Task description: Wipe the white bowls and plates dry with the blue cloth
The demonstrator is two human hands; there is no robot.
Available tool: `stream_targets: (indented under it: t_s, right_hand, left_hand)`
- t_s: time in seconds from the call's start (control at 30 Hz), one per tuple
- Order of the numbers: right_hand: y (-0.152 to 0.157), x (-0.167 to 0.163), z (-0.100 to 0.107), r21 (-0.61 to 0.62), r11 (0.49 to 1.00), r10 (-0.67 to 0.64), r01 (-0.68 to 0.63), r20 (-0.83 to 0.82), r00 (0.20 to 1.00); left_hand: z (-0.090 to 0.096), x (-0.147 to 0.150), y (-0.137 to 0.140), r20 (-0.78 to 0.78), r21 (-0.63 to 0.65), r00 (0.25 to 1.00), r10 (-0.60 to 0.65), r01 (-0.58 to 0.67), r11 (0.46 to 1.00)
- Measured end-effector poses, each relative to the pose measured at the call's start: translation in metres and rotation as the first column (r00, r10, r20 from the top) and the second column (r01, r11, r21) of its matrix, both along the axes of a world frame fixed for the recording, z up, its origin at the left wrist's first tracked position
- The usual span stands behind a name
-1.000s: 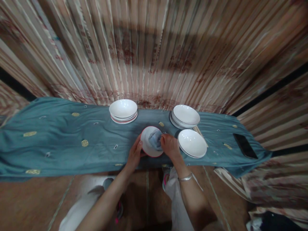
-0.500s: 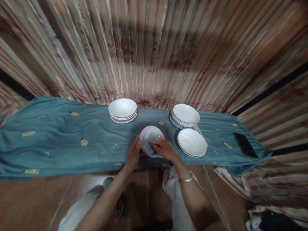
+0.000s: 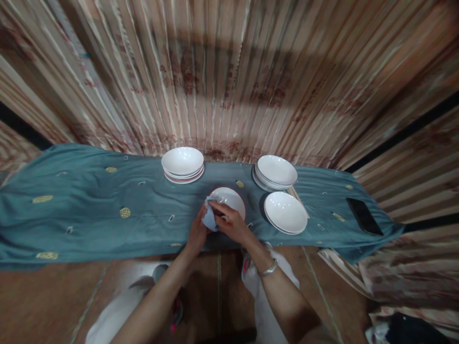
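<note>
A white bowl with a red rim (image 3: 234, 201) is at the front middle of the cloth-covered table, held at its left side by my left hand (image 3: 198, 233). The left fingers are partly hidden behind a light blue cloth (image 3: 209, 220). My right hand (image 3: 233, 223) is closed on that cloth, which lies folded over the bowl's left rim. Part of the bowl's inside is covered by the right hand and the cloth.
Stacked white dishes (image 3: 182, 162) stand at the back left. Another stack of bowls (image 3: 278, 171) is at the back right, with a smaller pair (image 3: 286, 212) before it. Chopsticks (image 3: 299, 200) lie beside these. A black phone (image 3: 364, 216) rests near the right end.
My right hand has moved left with the cloth, from inside the bowl's lower part to its left rim. The left hand still holds the bowl's left side.
</note>
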State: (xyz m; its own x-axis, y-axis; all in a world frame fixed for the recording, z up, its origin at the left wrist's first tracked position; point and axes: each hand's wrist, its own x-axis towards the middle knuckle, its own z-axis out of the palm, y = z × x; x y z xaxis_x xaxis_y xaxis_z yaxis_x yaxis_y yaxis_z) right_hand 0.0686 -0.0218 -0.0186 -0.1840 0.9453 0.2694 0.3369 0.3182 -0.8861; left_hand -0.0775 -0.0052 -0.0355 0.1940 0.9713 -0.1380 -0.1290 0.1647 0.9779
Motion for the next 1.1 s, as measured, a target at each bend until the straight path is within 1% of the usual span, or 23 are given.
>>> stream_targets:
  t_s: [0.1,0.2,0.33,0.43,0.53,0.63,0.73,0.8,0.93,1.03,1.1]
  right_hand:
    - [0.004,-0.001,-0.001,0.116,0.993,-0.040,0.028,0.100,0.994]
    - [0.010,-0.002,-0.002,0.192,0.978,-0.115,0.076,0.199,0.973]
    - [0.020,-0.001,-0.003,0.253,0.959,-0.212,0.131,0.325,0.922]
    - [0.026,0.002,-0.002,0.271,0.942,-0.301,0.198,0.419,0.857]
    - [0.028,0.004,0.002,0.271,0.928,-0.364,0.255,0.522,0.772]
    - [0.026,0.006,0.010,0.256,0.915,-0.404,0.312,0.624,0.669]
    - [0.023,0.008,0.017,0.224,0.901,-0.412,0.371,0.708,0.574]
    - [0.020,0.010,0.020,0.195,0.892,-0.403,0.407,0.748,0.527]
    - [0.012,0.016,0.023,0.169,0.877,-0.397,0.450,0.783,0.479]
    - [0.005,0.022,0.023,0.151,0.884,-0.371,0.443,0.803,0.466]
    - [0.001,0.024,0.024,0.116,0.893,-0.331,0.435,0.824,0.459]
  left_hand:
    - [-0.001,0.000,-0.001,0.018,-0.031,0.999,-0.027,0.028,0.999]
    - [0.000,0.001,-0.002,-0.011,-0.026,1.000,-0.022,0.021,0.999]
    - [0.006,0.002,-0.003,-0.036,-0.033,0.999,-0.020,0.019,0.999]
    - [0.012,0.003,-0.005,-0.035,-0.041,0.999,-0.027,0.026,0.999]
    - [0.015,0.004,-0.006,-0.034,-0.041,0.999,-0.036,0.035,0.999]
    - [0.015,0.004,-0.006,-0.015,-0.042,0.999,-0.050,0.049,0.998]
    - [0.012,0.004,-0.006,0.009,-0.039,0.999,-0.045,0.046,0.998]
    - [0.011,0.004,-0.006,0.018,-0.040,0.999,-0.039,0.040,0.998]
    - [0.012,0.004,-0.005,0.038,-0.054,0.999,-0.035,0.037,0.998]
    - [0.013,0.004,-0.005,0.036,-0.071,0.999,-0.025,0.028,0.997]
    - [0.013,0.004,-0.005,0.034,-0.083,0.999,-0.021,0.024,0.996]
